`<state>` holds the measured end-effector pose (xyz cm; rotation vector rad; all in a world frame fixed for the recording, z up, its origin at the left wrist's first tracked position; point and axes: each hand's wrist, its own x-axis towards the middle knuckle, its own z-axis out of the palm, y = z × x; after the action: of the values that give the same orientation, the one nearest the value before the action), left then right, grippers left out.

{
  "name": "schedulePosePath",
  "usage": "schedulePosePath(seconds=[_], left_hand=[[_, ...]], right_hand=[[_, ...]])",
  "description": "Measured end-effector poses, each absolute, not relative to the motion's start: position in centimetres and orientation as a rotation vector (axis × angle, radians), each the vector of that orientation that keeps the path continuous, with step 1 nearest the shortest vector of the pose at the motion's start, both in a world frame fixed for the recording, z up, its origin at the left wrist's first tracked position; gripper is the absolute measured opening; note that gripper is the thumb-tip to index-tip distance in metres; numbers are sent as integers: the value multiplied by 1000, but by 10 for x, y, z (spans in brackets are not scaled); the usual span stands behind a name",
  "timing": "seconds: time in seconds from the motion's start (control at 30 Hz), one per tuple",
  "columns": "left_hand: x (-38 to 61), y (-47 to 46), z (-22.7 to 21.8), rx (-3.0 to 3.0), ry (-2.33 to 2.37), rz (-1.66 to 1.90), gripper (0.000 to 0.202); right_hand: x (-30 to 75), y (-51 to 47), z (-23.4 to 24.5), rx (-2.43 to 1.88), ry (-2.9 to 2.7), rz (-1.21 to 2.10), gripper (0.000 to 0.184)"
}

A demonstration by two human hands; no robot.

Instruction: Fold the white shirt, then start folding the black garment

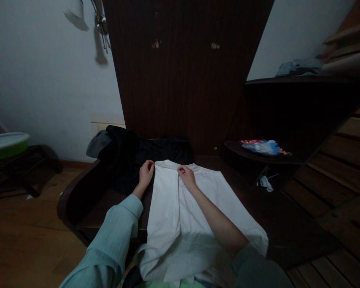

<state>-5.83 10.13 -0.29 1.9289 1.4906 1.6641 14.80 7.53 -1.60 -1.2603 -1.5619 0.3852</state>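
Observation:
A white shirt [204, 200] lies spread on the dark wooden bench, its collar end away from me and its lower part hanging toward my lap. One side is folded inward, making a long vertical fold left of the middle. My left hand [146, 173] pinches the shirt's far left corner between thumb and fingers. Just right of it, my right hand [186, 177] pinches the cloth near the collar, at the top of the folded edge. The right forearm crosses over the shirt's right half.
Black clothing [129, 150] is heaped on the bench [93, 212] behind and left of the shirt. A plastic bag with colourful contents [262, 147] sits on a low shelf at right. At far left, a green basin [9, 147] rests on a dark stool. A tall dark panel [183, 80] rises behind.

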Motion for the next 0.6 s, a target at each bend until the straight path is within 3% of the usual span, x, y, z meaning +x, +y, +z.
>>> schedulePosePath(seconds=[0.6], left_hand=[[-57, 104, -5, 2133, 1359, 1583, 21]], right_hand=[[148, 78, -17, -1102, -1580, 466, 21]])
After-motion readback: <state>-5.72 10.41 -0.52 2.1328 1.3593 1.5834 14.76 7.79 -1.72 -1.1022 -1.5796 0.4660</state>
